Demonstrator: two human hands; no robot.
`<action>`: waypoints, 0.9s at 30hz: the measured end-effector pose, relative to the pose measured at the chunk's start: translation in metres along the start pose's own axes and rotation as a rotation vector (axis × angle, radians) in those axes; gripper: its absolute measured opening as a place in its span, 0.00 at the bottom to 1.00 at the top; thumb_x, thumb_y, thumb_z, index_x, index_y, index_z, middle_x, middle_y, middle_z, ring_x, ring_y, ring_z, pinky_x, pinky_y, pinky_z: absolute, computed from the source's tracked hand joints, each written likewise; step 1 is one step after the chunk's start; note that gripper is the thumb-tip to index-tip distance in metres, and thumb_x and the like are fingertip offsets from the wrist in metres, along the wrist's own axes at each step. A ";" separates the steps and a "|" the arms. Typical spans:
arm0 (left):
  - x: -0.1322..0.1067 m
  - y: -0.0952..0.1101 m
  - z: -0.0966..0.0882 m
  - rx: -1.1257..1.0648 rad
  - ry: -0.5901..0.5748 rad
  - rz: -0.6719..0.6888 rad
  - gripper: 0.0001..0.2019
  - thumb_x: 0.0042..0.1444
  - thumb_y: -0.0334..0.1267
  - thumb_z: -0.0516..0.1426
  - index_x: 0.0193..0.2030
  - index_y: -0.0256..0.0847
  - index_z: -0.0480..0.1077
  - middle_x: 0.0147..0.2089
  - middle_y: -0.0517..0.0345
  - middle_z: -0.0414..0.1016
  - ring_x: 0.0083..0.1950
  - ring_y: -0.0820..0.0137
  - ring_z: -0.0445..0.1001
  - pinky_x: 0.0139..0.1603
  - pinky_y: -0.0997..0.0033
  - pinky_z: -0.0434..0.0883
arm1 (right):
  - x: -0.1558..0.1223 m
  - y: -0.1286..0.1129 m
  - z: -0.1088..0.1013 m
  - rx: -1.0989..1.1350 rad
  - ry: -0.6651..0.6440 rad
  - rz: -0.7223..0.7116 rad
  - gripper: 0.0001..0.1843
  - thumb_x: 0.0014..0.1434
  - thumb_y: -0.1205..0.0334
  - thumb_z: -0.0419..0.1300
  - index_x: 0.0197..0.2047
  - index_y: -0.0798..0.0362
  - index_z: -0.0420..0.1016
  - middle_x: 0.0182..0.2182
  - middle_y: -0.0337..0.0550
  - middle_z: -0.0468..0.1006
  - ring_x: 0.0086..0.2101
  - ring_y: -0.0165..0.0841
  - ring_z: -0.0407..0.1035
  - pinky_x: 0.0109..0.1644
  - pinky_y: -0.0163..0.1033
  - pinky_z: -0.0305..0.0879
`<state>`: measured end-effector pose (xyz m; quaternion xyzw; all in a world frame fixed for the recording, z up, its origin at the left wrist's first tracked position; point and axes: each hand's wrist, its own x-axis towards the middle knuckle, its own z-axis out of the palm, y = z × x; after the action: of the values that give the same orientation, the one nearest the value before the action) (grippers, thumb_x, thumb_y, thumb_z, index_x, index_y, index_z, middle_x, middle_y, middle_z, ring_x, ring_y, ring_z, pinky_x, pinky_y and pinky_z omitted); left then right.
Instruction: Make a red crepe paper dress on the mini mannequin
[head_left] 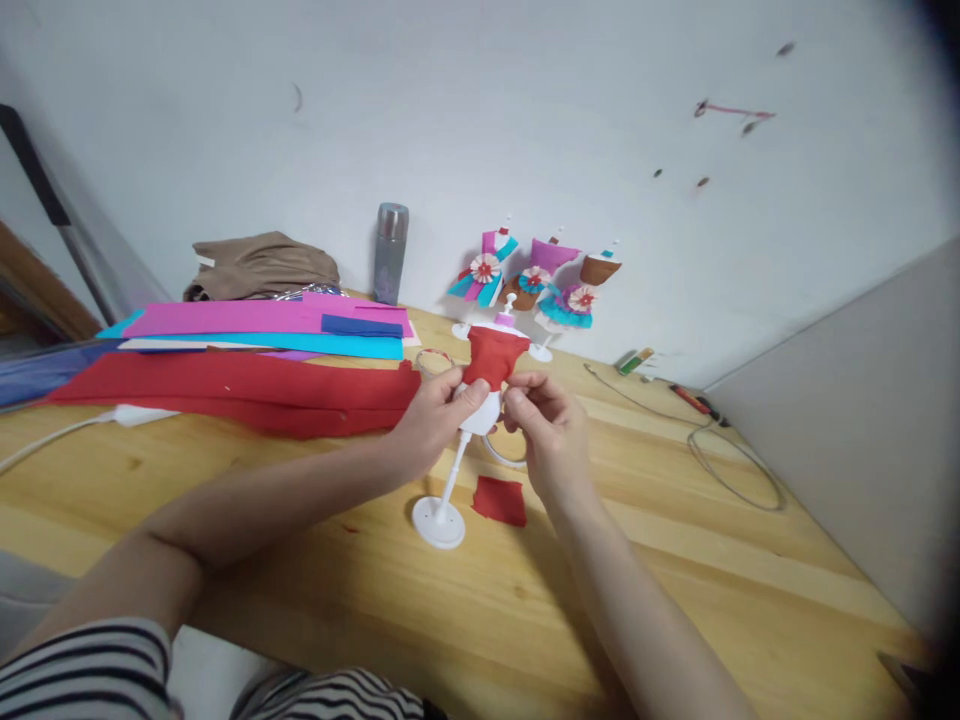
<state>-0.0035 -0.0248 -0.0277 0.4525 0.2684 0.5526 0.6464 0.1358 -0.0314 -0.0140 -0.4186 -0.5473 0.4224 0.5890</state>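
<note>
A small white dress form [480, 414] stands slightly tilted on its round white base [439, 522]. Red crepe paper [496, 356] is wrapped round its bust and waist. My left hand [436, 412] grips the form at the waist from the left, thumb pressed on the front. On the other side, my right hand [551, 425] has thumb and forefinger pinched together at the lower right edge of the red crepe paper; the fingertips are partly hidden. A loose red square [499, 501] lies on the table to the right of the base.
Three dressed mini forms [551, 262] stand by the wall. Left lie red strips [247, 392], pink and blue sheets [262, 318], a brown cloth [262, 262] and a flask [391, 255]. A tape roll [504, 458], a cable [720, 475] and a green glue stick [635, 361] are also there.
</note>
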 end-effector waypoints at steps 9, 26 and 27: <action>0.002 0.007 -0.005 -0.085 -0.028 -0.071 0.21 0.54 0.54 0.64 0.40 0.37 0.71 0.38 0.53 0.75 0.43 0.65 0.75 0.45 0.67 0.71 | 0.009 0.011 -0.005 -0.133 -0.145 0.093 0.17 0.42 0.57 0.71 0.36 0.50 0.73 0.28 0.34 0.70 0.25 0.27 0.59 0.29 0.36 0.57; 0.020 0.020 -0.017 -0.117 -0.236 -0.240 0.13 0.52 0.41 0.63 0.23 0.37 0.67 0.25 0.59 0.67 0.30 0.73 0.66 0.33 0.73 0.67 | 0.003 0.010 0.001 -0.141 -0.183 0.040 0.14 0.46 0.56 0.68 0.35 0.50 0.71 0.22 0.33 0.67 0.24 0.30 0.62 0.31 0.39 0.59; 0.020 0.021 -0.018 -0.125 -0.243 -0.246 0.14 0.54 0.42 0.62 0.24 0.37 0.68 0.26 0.58 0.67 0.30 0.72 0.67 0.33 0.73 0.67 | 0.003 0.008 0.000 -0.138 -0.167 0.026 0.14 0.46 0.56 0.68 0.34 0.50 0.71 0.22 0.33 0.67 0.24 0.29 0.61 0.30 0.39 0.59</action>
<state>-0.0233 -0.0006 -0.0140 0.4387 0.2069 0.4261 0.7636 0.1354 -0.0258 -0.0205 -0.4287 -0.6167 0.4247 0.5055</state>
